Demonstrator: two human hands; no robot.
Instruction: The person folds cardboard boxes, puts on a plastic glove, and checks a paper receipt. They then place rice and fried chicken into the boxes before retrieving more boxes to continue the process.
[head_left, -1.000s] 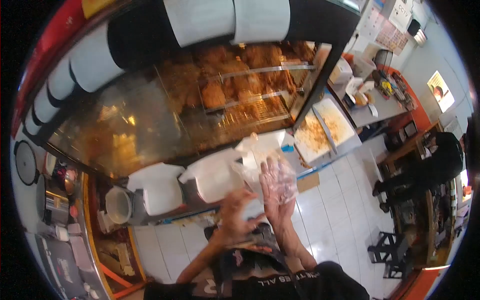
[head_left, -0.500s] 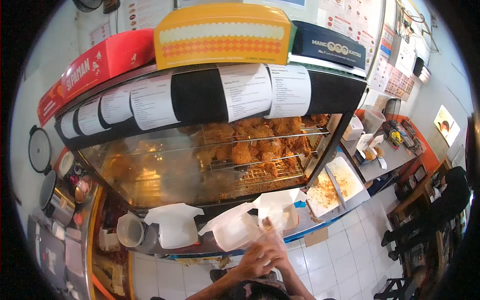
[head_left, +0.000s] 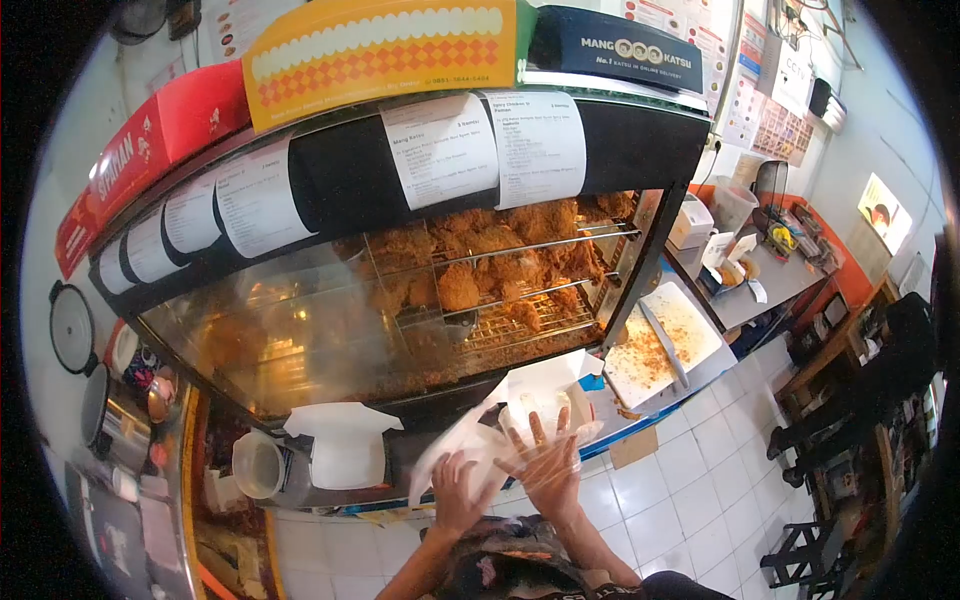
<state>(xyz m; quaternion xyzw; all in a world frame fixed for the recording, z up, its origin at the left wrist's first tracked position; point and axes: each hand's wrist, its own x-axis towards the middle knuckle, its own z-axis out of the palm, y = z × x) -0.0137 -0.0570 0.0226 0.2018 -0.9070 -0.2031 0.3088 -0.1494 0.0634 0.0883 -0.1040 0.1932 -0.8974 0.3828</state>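
Observation:
My right hand (head_left: 548,470), fingers spread, has a clear plastic glove or film loosely over it and is in front of an open white box (head_left: 530,385). To its left, my left hand (head_left: 462,492) has its fingers apart, close to thin clear plastic and a white box (head_left: 465,440) that is partly hidden. Whether it touches the plastic is unclear. Another open white box (head_left: 345,450) stands further left, beside a clear plastic tub (head_left: 258,465). Behind the boxes, fried chicken (head_left: 460,285) lies on wire racks inside the glass display case.
A white cutting board (head_left: 655,370) with crumbs and a knife (head_left: 662,340) lies to the right of the case. Beyond it is a side counter (head_left: 740,300) with food boxes. A person in dark clothes (head_left: 890,360) is at the far right. Pots hang at the left.
My hands have moved apart, the left one leftward, and the right hand's fingers have spread inside the plastic. The camera view has shifted, moving the display case left and up.

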